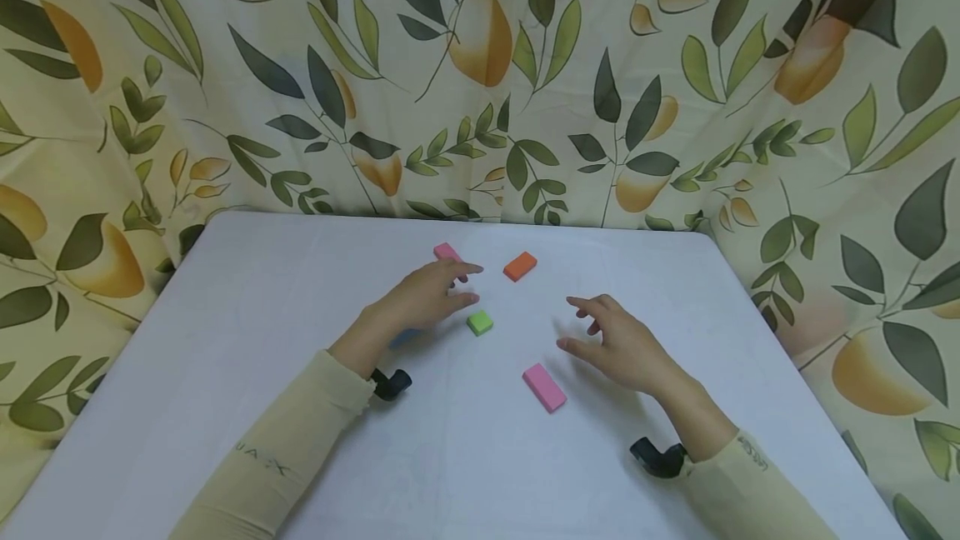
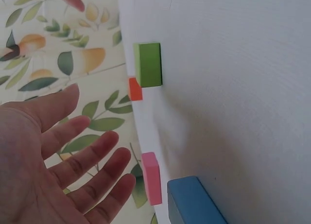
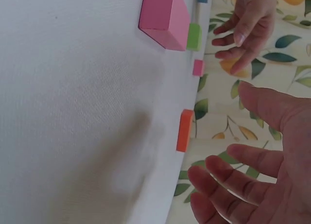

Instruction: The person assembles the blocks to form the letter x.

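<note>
Both hands are hovering above the tabletop (image 1: 442, 457), fingers loosely spread and holding nothing. I am seeing the green block (image 1: 480, 322) lying between them, just beside the left hand (image 1: 420, 296) and well apart from the right hand (image 1: 630, 350). The larger pink block (image 1: 544, 388) is lying near the right hand, on its near-left side, its long axis running from far left to near right.
</note>
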`<state>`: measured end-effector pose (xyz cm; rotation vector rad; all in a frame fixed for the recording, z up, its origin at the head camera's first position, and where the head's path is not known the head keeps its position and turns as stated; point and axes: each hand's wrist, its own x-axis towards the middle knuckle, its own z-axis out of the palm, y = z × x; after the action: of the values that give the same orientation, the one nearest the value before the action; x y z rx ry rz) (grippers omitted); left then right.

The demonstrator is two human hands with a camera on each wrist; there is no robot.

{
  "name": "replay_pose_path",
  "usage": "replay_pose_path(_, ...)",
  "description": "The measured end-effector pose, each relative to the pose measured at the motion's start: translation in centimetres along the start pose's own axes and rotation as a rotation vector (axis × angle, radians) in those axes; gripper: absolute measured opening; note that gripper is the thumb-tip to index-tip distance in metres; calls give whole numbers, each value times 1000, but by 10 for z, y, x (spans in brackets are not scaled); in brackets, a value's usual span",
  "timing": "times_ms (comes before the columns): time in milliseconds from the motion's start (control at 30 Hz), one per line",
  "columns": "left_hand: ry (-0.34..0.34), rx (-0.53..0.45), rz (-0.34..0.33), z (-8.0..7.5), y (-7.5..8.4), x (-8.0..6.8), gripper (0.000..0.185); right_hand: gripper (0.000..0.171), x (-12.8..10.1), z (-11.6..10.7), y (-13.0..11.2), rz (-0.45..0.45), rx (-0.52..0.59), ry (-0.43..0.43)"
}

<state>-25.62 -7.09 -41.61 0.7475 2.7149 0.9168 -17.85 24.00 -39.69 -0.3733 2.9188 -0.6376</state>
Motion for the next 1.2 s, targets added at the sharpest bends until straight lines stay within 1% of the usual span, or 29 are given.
replay_pose_path(167,-5,-15,-28,4,1,0,51,70,-3,4,0,-6,21,-4)
replay_pose_path(400,-31,-34,-62,10,4,-3,49,68,-5,9,-3,-25,43,-4)
replay_pose_path(633,-33,-25,-59,15,4,-2,47,67,-6,14,-4,-33,53,-9)
replay_pose_path(833,-40,-45,-65,18,5,-1,45,66,-7,17,-5,-39,70,-28)
replay_pose_path(1033,-48,-3,-84,23,6,1,44,65,-7,19,-7,-44,74,-46)
replay_pose_path(1200,-63,16,-87,26,7,0,44,60,-9,22,-7,-45,79,-70)
